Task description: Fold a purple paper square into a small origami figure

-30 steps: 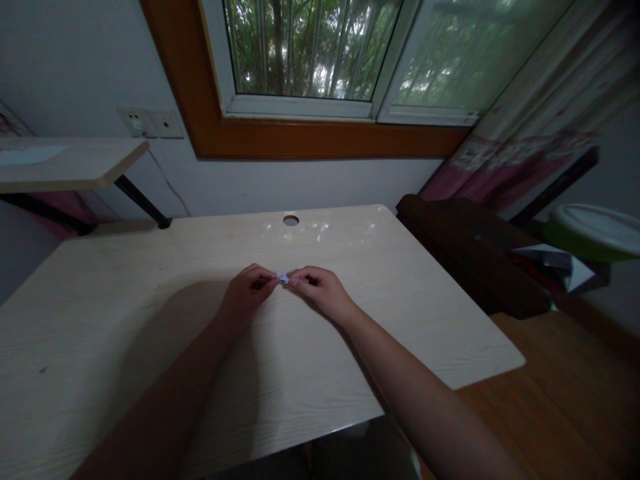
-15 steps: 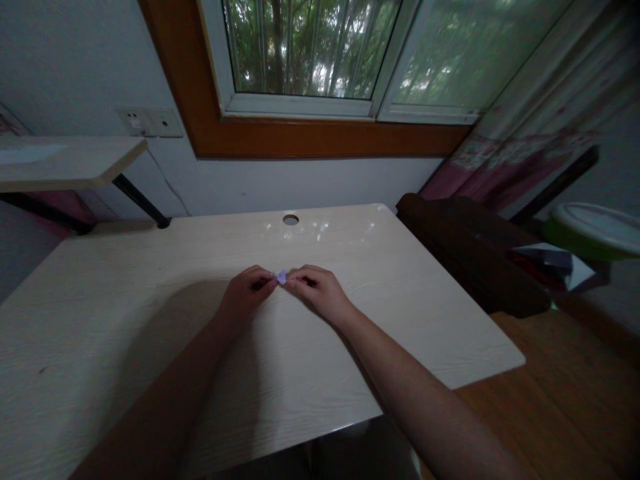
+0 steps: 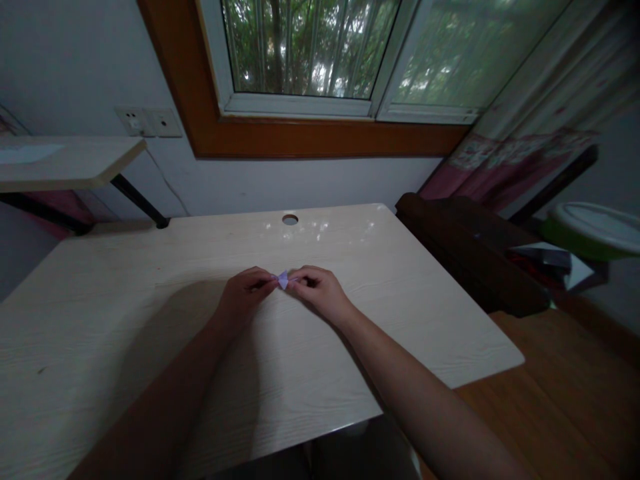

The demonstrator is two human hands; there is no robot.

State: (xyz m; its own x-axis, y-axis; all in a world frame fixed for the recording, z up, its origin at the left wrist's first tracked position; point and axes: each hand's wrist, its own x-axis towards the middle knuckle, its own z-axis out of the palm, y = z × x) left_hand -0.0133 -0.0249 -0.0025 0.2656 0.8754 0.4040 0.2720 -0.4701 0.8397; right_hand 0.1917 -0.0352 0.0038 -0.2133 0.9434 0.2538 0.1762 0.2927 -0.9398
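A small piece of folded purple paper point(image 3: 283, 280) is held a little above the pale wood-grain table point(image 3: 310, 360). My left hand point(image 3: 249, 288) pinches its left end between thumb and fingertips. On the other side, the fingers of my right hand point(image 3: 319, 288) are closed on its right end. Only the pointed middle part shows between the two hands; the ends are covered by my fingertips. Exact folds are too small to make out.
A round cable hole point(image 3: 290, 219) lies near the table's back edge. At the left rises a shelf point(image 3: 75, 175) on black legs. Beyond the right edge stand dark wooden furniture point(image 3: 465, 247) and a green tub with a pale lid point(image 3: 595, 230).
Both hands stay in nearly the same place. The visible middle of the purple paper looks slightly wider and turned a little between the fingertips.
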